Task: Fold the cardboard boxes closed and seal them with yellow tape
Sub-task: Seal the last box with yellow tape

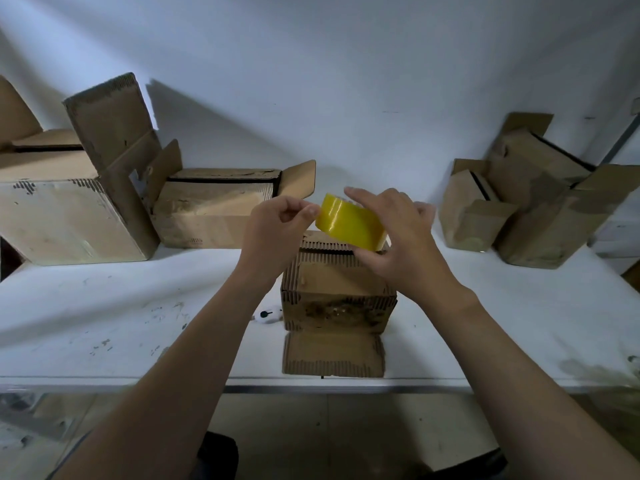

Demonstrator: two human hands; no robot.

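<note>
While the right hand [398, 244] holds the tape [351, 221] just above the small box [337, 292] at the centre of the frame, its fingers are curled around the roll, thumb under and the rest over the top. The left hand [280, 225] is closed in a pinch at the left edge of the roll, probably on the free end, though I cannot see the strip itself. The roll looks light and stiff, its surface smooth and maybe slippery, so a hold through the rim seems best. The box looks light, with worn corrugated edges that may bend easily; one flap lies flat toward the person. It stands on a white table [121, 306], scratched and stained. More open boxes [69, 216] stand at the left and at the right, against a plain white wall [346, 81].
</note>
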